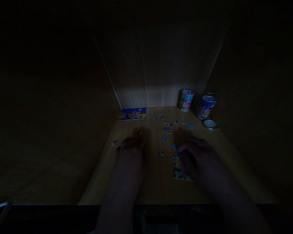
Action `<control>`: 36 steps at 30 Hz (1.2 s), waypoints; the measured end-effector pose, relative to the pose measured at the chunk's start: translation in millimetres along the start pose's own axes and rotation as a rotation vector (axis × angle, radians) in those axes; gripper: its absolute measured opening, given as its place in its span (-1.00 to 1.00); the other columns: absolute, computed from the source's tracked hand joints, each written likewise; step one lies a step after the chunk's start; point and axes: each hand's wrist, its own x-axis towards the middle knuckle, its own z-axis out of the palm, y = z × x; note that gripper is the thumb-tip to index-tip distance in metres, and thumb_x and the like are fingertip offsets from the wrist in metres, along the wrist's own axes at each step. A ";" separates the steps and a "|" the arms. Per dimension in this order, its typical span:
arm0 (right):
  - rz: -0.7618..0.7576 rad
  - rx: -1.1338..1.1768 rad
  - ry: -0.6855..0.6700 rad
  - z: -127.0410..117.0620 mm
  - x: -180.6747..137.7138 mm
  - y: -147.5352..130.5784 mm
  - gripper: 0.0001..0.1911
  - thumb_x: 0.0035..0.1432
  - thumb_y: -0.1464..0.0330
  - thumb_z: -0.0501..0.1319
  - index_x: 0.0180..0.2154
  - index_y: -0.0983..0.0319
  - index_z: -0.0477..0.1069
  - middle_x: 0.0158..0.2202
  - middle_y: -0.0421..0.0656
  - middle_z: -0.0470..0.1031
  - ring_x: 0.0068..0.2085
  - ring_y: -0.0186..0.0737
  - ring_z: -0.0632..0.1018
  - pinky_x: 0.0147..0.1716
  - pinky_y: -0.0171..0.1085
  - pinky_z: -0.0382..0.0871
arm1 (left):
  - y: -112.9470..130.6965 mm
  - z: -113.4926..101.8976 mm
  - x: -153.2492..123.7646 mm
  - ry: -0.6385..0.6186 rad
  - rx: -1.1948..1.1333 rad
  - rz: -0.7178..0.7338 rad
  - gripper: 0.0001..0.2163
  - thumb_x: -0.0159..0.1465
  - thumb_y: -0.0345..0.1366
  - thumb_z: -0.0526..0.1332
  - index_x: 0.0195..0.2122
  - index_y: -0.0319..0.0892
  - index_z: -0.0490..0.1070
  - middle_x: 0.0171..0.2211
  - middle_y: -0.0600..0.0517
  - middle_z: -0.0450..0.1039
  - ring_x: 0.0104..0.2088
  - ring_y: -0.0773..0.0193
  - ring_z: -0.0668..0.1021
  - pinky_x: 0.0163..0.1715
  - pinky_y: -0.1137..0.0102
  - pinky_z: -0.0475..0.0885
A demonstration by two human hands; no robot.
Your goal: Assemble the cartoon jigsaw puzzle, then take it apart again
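Note:
In the dim light, my right hand (197, 154) is bent over a partly joined jigsaw puzzle (177, 172). Its thumb and forefinger close on a puzzle piece (177, 152) at the puzzle's top edge, and the palm hides the puzzle's right part. Just above the fingertips lies a bluish puzzle piece (173, 147). My left hand (132, 151) rests low on the wooden surface, fingers bent down and mostly hidden under the back of the hand. A dark puzzle piece (139, 132) lies right beyond its fingertips. Between the hands is a yellowish puzzle piece (161, 154).
Several loose puzzle pieces (167, 130) are scattered beyond my hands, and one piece (115, 142) lies far left. A cartoon picture card (133, 114) is at the back left. Two printed canisters (186, 100) (206, 105) and a round lid (210, 124) stand back right. Wooden walls (156, 71) enclose the surface.

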 end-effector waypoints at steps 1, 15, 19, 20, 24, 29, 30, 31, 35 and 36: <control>0.000 -0.003 0.000 0.2 0.0 0.0 -0.82 0.43 0.47 0.22 -0.11 0.12 0.59 -0.05 -0.06 0.65 -0.02 0.05 0.60 0.04 0.08 0.48 | -2.0 0.5 0.4 0.021 -0.018 0.001 -0.55 0.39 -0.59 0.22 0.22 -0.13 0.64 0.32 -0.16 0.59 0.31 -0.19 0.58 0.32 -0.09 0.51; -0.008 -0.030 -0.013 -0.3 -0.8 0.3 -0.80 0.47 0.45 0.19 -0.12 0.12 0.60 -0.06 -0.06 0.64 -0.03 0.04 0.60 0.01 0.08 0.48 | -11.2 -7.4 0.2 0.153 -0.143 -0.190 -0.71 0.49 -0.40 0.17 0.07 -0.13 0.68 0.06 -0.16 0.70 0.09 -0.12 0.67 0.12 0.07 0.59; -0.018 -0.037 -0.014 0.6 -1.1 1.4 -0.79 0.48 0.45 0.18 -0.12 0.12 0.59 -0.04 -0.05 0.65 -0.02 0.06 0.61 0.03 0.11 0.49 | -24.4 -9.1 0.1 0.160 -0.050 -0.236 -0.72 0.50 -0.35 0.15 0.04 -0.14 0.68 0.09 -0.20 0.67 0.08 -0.14 0.66 0.15 0.05 0.57; -0.019 -0.032 -0.011 1.0 -1.4 1.8 -0.80 0.48 0.44 0.18 -0.10 0.12 0.59 -0.03 -0.04 0.65 -0.02 0.07 0.61 0.04 0.12 0.50 | -26.2 -8.0 0.0 0.148 -0.062 -0.223 -0.71 0.51 -0.34 0.15 0.05 -0.13 0.68 0.09 -0.19 0.66 0.10 -0.12 0.65 0.18 0.06 0.56; -0.015 -0.004 0.035 1.2 -2.9 2.8 -0.81 0.46 0.43 0.21 -0.02 0.12 0.58 0.01 -0.04 0.65 0.05 0.11 0.61 0.07 0.12 0.51 | -24.6 -4.5 0.9 0.079 -0.114 -0.202 -0.73 0.52 -0.30 0.20 0.05 -0.09 0.72 0.10 -0.17 0.64 0.13 -0.11 0.63 0.22 0.06 0.52; -0.059 0.027 0.054 -2.3 -3.3 -0.4 -0.77 0.47 0.44 0.18 -0.02 0.11 0.59 0.04 -0.04 0.63 0.14 0.09 0.57 0.13 0.10 0.50 | -17.2 -7.4 2.3 0.032 -0.095 -0.222 -0.77 0.51 -0.28 0.27 0.02 -0.07 0.74 0.10 -0.18 0.63 0.17 -0.15 0.61 0.26 0.01 0.49; -0.070 0.027 0.051 -2.8 -3.4 -1.2 -0.76 0.46 0.45 0.18 -0.02 0.11 0.60 0.05 -0.03 0.63 0.16 0.10 0.57 0.15 0.11 0.50 | -16.3 -8.2 2.5 0.029 -0.092 -0.228 -0.78 0.50 -0.28 0.28 0.01 -0.08 0.74 0.10 -0.19 0.63 0.18 -0.16 0.61 0.26 0.01 0.48; -0.080 0.024 0.046 -3.0 -3.8 -1.8 -0.75 0.45 0.45 0.19 -0.02 0.11 0.62 0.07 -0.02 0.63 0.18 0.10 0.56 0.16 0.11 0.51 | -15.7 -8.8 2.5 0.024 -0.096 -0.236 -0.79 0.50 -0.29 0.28 0.01 -0.09 0.74 0.11 -0.19 0.62 0.18 -0.16 0.60 0.26 0.01 0.49; -0.119 -0.010 -0.002 -1.7 -6.9 -1.3 -0.66 0.46 0.42 0.18 0.09 0.05 0.67 0.24 -0.02 0.59 0.34 0.14 0.50 0.31 0.23 0.44 | -14.6 -7.9 2.6 0.014 -0.107 -0.265 -0.75 0.51 -0.28 0.25 0.08 -0.14 0.70 0.15 -0.23 0.60 0.18 -0.18 0.60 0.23 0.02 0.50; -0.136 -0.018 -0.017 -1.2 -7.7 -0.5 -0.62 0.47 0.41 0.18 0.14 0.01 0.66 0.30 -0.04 0.56 0.39 0.15 0.46 0.36 0.27 0.40 | -14.8 -6.9 2.6 0.022 -0.104 -0.263 -0.75 0.52 -0.28 0.24 0.09 -0.13 0.70 0.16 -0.22 0.60 0.18 -0.18 0.60 0.22 0.02 0.51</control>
